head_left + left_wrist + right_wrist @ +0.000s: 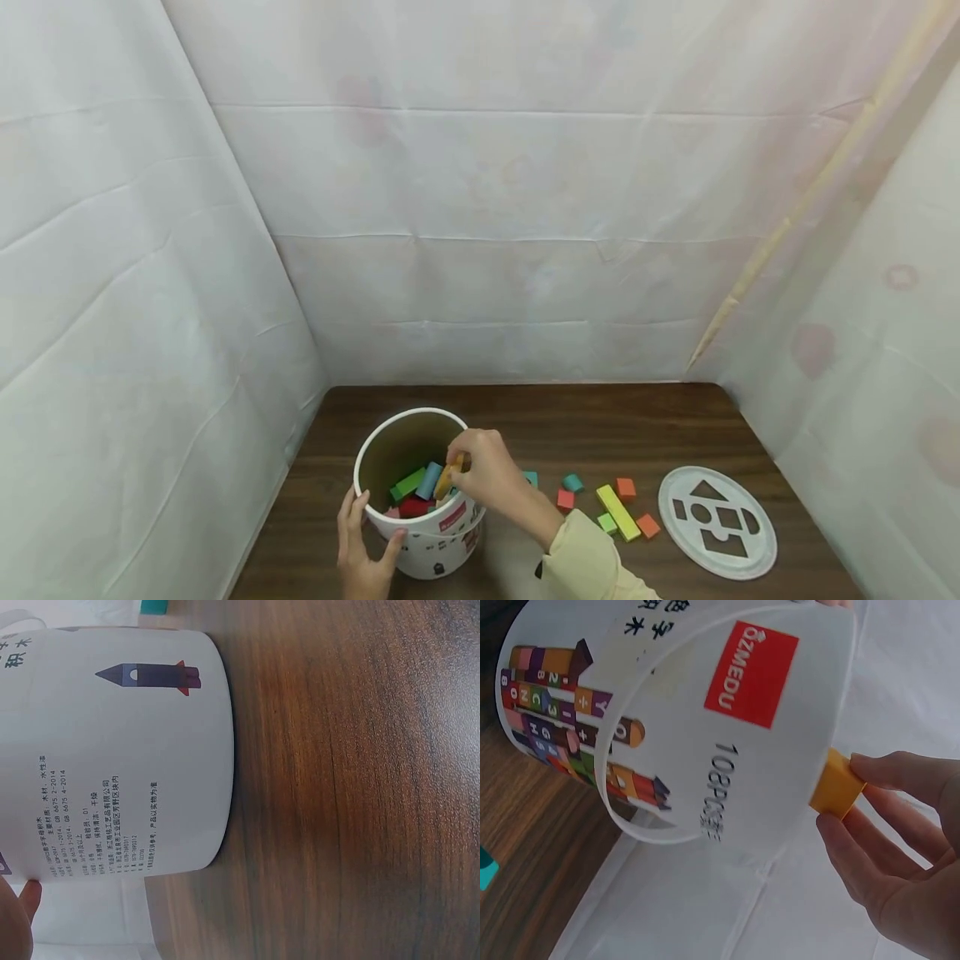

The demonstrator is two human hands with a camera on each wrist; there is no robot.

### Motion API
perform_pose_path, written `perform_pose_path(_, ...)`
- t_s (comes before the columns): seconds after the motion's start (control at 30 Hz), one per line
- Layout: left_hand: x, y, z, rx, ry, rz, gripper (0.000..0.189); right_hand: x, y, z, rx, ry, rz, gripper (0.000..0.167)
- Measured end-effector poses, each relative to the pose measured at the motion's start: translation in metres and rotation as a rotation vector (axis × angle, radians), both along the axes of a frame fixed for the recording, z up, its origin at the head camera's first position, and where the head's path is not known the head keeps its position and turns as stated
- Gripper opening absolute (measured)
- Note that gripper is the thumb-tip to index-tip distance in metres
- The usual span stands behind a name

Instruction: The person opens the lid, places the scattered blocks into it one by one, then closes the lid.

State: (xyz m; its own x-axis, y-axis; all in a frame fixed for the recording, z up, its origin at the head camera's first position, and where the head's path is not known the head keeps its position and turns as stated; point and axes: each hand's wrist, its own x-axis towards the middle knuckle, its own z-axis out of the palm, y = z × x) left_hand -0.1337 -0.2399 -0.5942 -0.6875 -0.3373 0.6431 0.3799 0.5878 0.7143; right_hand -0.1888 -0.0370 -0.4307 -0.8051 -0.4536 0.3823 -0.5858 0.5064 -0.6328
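A white printed bucket [438, 557] stands on the table, holding several coloured blocks, among them a green block [408, 483], a blue cylinder [428, 481] and a red block [414, 507]. My left hand [362, 550] holds the bucket's near left side, with the thumb on its front wall. My right hand [489, 473] pinches an orange-yellow block [838, 784] between thumb and fingers at the bucket's right rim. In the head view this block shows over the bucket's opening. The left wrist view catches only a little of the left hand [15, 922] against the bucket.
Right of the bucket, loose blocks lie on the dark wooden table [592, 417]: a long yellow-green block [618, 512], red block [566, 500], orange block [626, 488] and others. A white lid [738, 492] with shaped holes lies farther right. White cloth [487, 292] surrounds the table.
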Motion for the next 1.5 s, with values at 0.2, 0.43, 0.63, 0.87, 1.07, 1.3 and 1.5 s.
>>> perform_pose_path(0.2,-0.002,-0.001,0.001,0.007,-0.004,0.013,0.084,-0.003,-0.014,-0.008,0.062,0.021,0.02,0.008)
perform_pose_path(0.43,-0.004,0.003,-0.004,-0.001,-0.054,-0.007,0.083,-0.005,-0.013,-0.02,0.078,0.007,0.006,0.009)
perform_pose_path(0.63,-0.003,0.005,-0.004,0.005,-0.062,-0.009,0.083,-0.007,-0.011,-0.026,0.061,-0.004,0.019,0.009)
perform_pose_path(0.87,-0.002,0.003,0.0,0.014,-0.036,-0.014,0.082,-0.012,-0.015,-0.029,0.061,0.02,0.05,0.014)
perform_pose_path(1.07,0.0,0.003,0.0,0.003,-0.055,0.011,0.081,-0.015,-0.017,-0.03,0.067,0.017,0.081,0.015)
perform_pose_path(1.3,0.0,0.002,-0.002,0.028,-0.019,0.0,0.082,-0.013,-0.018,-0.03,0.037,0.003,0.104,0.019)
perform_pose_path(1.5,-0.001,0.001,-0.003,0.016,-0.03,0.002,0.083,-0.01,-0.016,-0.024,0.011,0.024,0.112,0.017)
